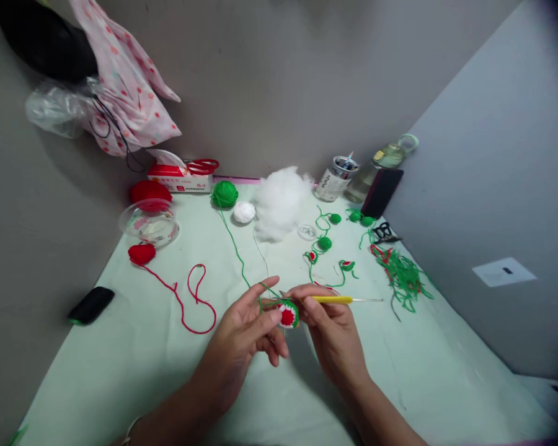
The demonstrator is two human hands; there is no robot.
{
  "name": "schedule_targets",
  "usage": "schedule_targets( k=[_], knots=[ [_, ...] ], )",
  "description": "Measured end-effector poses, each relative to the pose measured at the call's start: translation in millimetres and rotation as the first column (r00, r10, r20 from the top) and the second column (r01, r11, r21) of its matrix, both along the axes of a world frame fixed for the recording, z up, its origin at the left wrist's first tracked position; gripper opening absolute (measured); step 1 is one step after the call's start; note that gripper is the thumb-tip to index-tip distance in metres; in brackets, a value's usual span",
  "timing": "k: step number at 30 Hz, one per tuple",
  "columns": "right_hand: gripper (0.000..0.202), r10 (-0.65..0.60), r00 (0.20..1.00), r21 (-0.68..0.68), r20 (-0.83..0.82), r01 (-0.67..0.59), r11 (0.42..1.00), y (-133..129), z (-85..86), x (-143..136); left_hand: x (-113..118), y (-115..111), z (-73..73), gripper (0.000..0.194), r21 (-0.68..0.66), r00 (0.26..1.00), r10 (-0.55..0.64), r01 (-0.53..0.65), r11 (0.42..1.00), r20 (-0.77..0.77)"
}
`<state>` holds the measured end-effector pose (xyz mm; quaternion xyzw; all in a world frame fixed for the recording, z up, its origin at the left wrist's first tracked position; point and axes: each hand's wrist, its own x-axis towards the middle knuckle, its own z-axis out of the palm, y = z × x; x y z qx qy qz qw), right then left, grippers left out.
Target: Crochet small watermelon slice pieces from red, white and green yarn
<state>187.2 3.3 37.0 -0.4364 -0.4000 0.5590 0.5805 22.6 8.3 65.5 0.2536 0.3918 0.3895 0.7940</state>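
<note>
A small crocheted piece [288, 314], red in the middle with a white ring and green edge, is pinched between the thumb and fingers of my left hand [248, 328]. Green yarn runs over the raised left index finger and back to a green yarn ball [224, 194]. My right hand [332, 328] grips a crochet hook with a yellow handle [332, 300]; its tip end is at the top edge of the piece, partly hidden by fingers. Beyond the hands sits a white yarn ball [244, 212] beside a heap of white stuffing [281, 201].
Red yarn [142, 254], a clear plastic tub [149, 223] and a tissue box [179, 179] are at left. Small green pieces [324, 243], a can of pens [336, 179], a bottle [376, 167], a dark phone [382, 192] and tangled scraps [404, 279] stand or lie at right.
</note>
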Motion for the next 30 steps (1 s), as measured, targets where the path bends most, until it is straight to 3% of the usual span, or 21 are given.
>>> schedule_targets(
  k=[6, 12, 22, 30],
  knots=[
    [0.015, 0.025, 0.999, 0.06, 0.024, -0.027, 0.998, -4, 16.7, 2, 1, 5, 12.1, 0.073, 0.071, 1.0, 0.005, -0.005, 0.997, -0.004],
    [0.017, 0.086, 0.983, 0.031, -0.16, -0.082, 0.996, 13, 35.8, -9, -6, 17, 18.4, 0.067, 0.153, 0.998, 0.03, -0.022, 0.988, -0.048],
    [0.023, -0.011, 0.986, -0.018, -0.166, 0.008, 1.0, 24, 27.1, -10, -3, 27, 12.2, 0.06, 0.127, 0.997, 0.076, -0.074, 0.989, -0.017],
    [0.029, 0.061, 0.976, -0.048, -0.21, -0.072, 0.996, 29, 25.8, -7, -6, 32, 8.5, 0.049, 0.08, 0.998, 0.056, -0.058, 0.995, 0.026]
  ],
)
